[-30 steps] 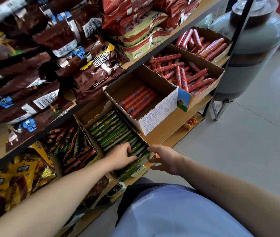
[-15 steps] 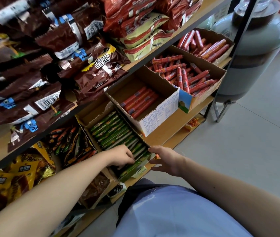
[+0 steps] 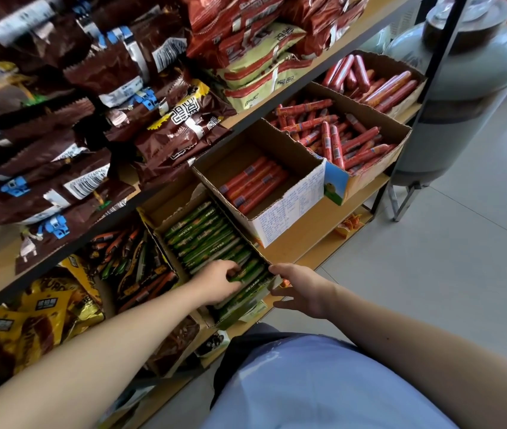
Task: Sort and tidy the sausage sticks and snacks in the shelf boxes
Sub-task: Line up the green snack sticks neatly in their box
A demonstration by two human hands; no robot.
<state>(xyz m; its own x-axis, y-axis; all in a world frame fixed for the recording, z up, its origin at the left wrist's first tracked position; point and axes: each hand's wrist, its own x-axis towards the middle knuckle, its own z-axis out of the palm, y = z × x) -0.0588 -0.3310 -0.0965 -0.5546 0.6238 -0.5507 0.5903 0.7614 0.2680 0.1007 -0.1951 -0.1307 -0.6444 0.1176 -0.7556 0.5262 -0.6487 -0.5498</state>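
Note:
A cardboard box (image 3: 247, 241) on the middle shelf holds rows of green-wrapped sausage sticks (image 3: 202, 239). My left hand (image 3: 218, 281) is inside the box's near end, fingers curled round a few green sticks. My right hand (image 3: 303, 287) holds the box's near right corner, thumb on the rim. Beside it a white-fronted box (image 3: 289, 209) holds a few red sausage sticks (image 3: 253, 184). Two further boxes hold loose red sausages (image 3: 335, 134) and thicker pink sausages (image 3: 379, 85).
Brown snack bags (image 3: 91, 119) fill the upper shelf; red and green packs (image 3: 255, 57) lie to their right. A box of mixed sticks (image 3: 134, 267) and yellow bags (image 3: 38, 317) sit at left. A grey gas cylinder (image 3: 462, 97) stands past the shelf end on the tiled floor.
My left hand has curled tighter over the green sticks at the near end of the box. My right hand stays on the box corner.

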